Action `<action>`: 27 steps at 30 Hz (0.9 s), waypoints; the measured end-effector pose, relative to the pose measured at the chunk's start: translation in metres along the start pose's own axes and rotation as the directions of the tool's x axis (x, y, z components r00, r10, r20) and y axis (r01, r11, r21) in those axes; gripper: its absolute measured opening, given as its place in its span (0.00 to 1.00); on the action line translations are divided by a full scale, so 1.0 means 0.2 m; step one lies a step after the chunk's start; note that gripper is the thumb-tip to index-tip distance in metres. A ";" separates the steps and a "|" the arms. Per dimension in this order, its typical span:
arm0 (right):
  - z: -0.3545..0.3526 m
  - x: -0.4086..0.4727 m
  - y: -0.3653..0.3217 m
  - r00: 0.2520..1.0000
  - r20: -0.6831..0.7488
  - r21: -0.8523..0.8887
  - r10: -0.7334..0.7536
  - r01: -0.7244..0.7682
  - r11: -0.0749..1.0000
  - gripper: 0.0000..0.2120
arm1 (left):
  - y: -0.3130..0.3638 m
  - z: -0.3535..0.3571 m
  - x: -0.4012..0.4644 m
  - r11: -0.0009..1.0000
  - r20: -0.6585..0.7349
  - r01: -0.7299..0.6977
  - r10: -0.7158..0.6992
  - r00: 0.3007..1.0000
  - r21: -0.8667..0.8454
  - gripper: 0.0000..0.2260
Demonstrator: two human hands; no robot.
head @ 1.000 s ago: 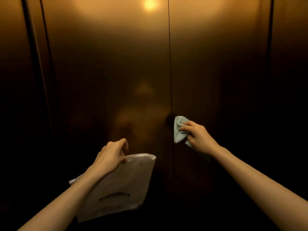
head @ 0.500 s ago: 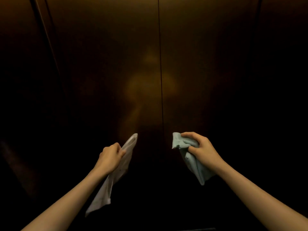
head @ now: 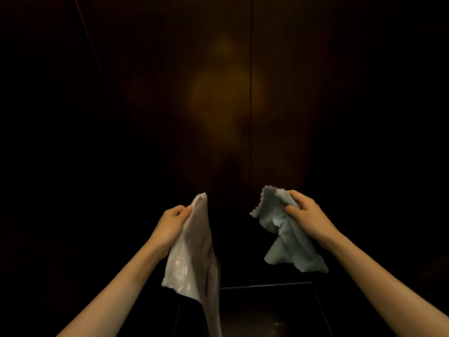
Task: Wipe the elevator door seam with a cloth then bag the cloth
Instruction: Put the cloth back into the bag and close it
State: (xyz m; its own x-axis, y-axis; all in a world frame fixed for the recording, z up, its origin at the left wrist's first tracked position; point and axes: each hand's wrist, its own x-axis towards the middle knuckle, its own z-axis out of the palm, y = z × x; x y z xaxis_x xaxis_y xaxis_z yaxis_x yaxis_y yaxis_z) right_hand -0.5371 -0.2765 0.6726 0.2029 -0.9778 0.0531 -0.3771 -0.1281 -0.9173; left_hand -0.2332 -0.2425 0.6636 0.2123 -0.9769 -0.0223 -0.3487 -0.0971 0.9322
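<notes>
**A:** ok so where's everything relative to the door seam [head: 250, 93]?

**B:** The seam runs straight up the dark elevator door [head: 315, 81], a bit right of centre. The cloth [head: 286, 237] sits just right of the seam line, low down and away from it. It's pale blue with a zigzag edge, bunched up in the right hand [head: 306, 215]. Fingers are curled tight around the upper part, thumb pressed on top.

**A:** which way is it hanging?

**B:** Long axis goes roughly top-left to bottom-right — one crumpled corner pokes up toward the seam, the loose end droops down past the wrist.

**A:** and the bag?

**B:** The bag [head: 192, 254] is left of the seam, about as low as the cloth, well apart from it. The left hand [head: 171, 226] pinches its top edge, fingers clamped on the plastic. It hangs nearly vertical — narrow top pointing up, tail running down out of frame. Can't tell if the mouth is open.
</notes>
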 end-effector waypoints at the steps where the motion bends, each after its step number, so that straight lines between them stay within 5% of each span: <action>1: 0.01 0.00 0.01 1.000 0.011 -0.049 -0.018 0.018 0.999 0.18 | 0.00 0.01 -0.01 1.000 0.025 0.012 -0.012 1.000 0.003 0.15; 5: 0.08 0.00 0.01 0.998 0.066 -0.265 -0.008 0.025 0.964 0.24 | 0.01 0.00 -0.04 0.997 0.173 0.065 -0.072 0.982 0.044 0.10; 10: 0.20 0.00 -0.01 0.990 0.053 -0.281 0.134 -0.113 0.953 0.14 | 0.05 -0.04 -0.05 0.997 0.372 0.026 -0.053 0.927 0.076 0.06; 15: 0.32 0.02 -0.06 0.946 0.148 -0.046 0.287 -0.283 0.958 0.17 | 0.11 -0.02 -0.03 0.973 0.434 -0.103 0.003 0.901 0.208 0.05; 20: 0.38 0.03 -0.11 0.913 0.322 0.055 0.252 -0.283 0.957 0.25 | 0.12 0.05 -0.02 0.853 0.473 -0.320 0.100 0.875 0.413 0.06; 27: 0.45 0.02 -0.05 0.960 0.167 0.133 0.226 -0.249 0.959 0.10 | 0.07 0.11 -0.06 0.716 0.419 -0.460 0.252 0.872 0.525 0.08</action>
State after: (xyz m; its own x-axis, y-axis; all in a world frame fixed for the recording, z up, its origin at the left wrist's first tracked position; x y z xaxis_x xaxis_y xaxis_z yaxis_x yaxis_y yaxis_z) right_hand -0.4523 -0.2642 0.6461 0.2601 -0.9397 -0.2221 -0.2920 0.1427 -0.9457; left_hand -0.2612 -0.2370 0.6698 -0.2855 -0.9562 0.0640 -0.8269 0.2796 0.4879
